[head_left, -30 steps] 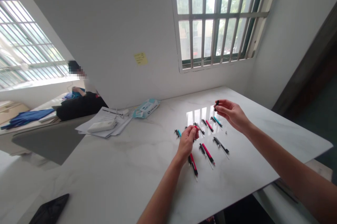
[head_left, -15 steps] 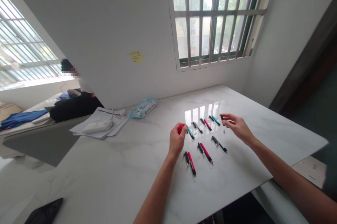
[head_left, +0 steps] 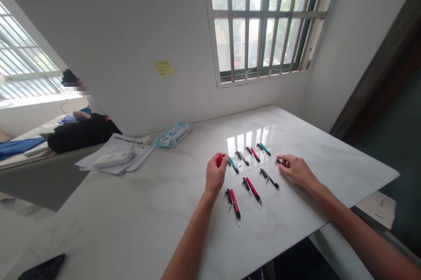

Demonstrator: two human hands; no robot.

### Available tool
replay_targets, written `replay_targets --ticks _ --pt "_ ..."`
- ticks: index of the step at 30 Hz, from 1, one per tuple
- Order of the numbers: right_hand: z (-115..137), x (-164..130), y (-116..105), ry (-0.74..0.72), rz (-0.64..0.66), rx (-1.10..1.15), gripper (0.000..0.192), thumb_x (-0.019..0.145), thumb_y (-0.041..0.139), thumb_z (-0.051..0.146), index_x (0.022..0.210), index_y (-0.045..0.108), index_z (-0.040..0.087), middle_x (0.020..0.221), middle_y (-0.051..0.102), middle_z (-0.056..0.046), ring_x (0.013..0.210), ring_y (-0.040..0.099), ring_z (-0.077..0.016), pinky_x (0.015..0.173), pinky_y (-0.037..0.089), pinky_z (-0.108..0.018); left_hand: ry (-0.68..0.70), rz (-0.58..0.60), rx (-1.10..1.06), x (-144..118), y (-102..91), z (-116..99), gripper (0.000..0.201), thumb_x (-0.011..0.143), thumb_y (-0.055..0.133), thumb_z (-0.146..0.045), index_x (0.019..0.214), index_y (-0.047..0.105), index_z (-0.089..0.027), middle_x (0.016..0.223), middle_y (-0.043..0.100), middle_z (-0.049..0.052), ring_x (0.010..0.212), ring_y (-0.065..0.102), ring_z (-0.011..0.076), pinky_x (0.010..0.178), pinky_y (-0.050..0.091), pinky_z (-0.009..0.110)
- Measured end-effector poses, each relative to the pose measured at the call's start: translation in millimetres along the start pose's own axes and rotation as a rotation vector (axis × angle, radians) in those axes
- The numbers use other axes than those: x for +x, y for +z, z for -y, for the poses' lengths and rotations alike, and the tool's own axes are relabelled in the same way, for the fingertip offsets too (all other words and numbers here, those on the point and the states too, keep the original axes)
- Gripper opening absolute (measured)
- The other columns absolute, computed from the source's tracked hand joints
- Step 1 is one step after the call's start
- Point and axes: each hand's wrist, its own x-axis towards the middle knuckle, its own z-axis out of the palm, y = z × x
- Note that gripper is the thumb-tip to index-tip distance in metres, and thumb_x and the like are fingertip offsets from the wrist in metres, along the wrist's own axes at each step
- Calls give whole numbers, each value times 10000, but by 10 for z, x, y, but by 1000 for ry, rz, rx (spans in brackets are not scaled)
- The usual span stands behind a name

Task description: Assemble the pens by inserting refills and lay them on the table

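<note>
Red pc clamped in L hand, R hand at dark pc, can't tell if gripping; best keep it low, flat, tabletop R-corner side of pens.

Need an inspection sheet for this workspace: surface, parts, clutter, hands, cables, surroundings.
Surface: glossy white marbled tabletop, window reflections near the far edge.
Parts: slim red, teal, grey and black pen parts, seven groups in two rows.
Clutter: light-blue-and-white plastic packet; loose white paper sheets under a white oblong device; flat dark object, lower left.
Hands: left hand holds a small red piece; right hand has a small black part at its fingertips, grip unclear.
Cables: thin white cable on the sheets.
Surroundings: metal-barred window; square yellow note on the wall.
</note>
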Motion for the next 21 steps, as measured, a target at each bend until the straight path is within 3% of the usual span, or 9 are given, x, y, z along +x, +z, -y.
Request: replay_targets --ticks 13,17,21 --pt "10 -75 -61 -20 -52 88 373 917 572 436 1142 769 214 959 765 -85 761 654 -243 784 516 -407 -5 -22 -10 -3 -8 -8 287 880 657 -469 809 627 -193 635 399 -48 569 363 111 546 334 229" --pt "213 23 -84 -146 -92 143 282 948 567 390 1087 768 251 1002 776 -78 882 678 -275 850 522 -445 -7 -50 -25 14 -23 16 286 883 659 -465 812 622 -191 641 390 -50 576 362 109 554 337 231" --pt "589 202 -37 -317 25 228 262 945 613 332 1164 751 288 1021 779 -58 972 686 -277 867 541 -464 -15 -48 -35 20 -27 30 286 896 655 -466 822 624 -192 643 383 -51 578 356 108 555 332 233"
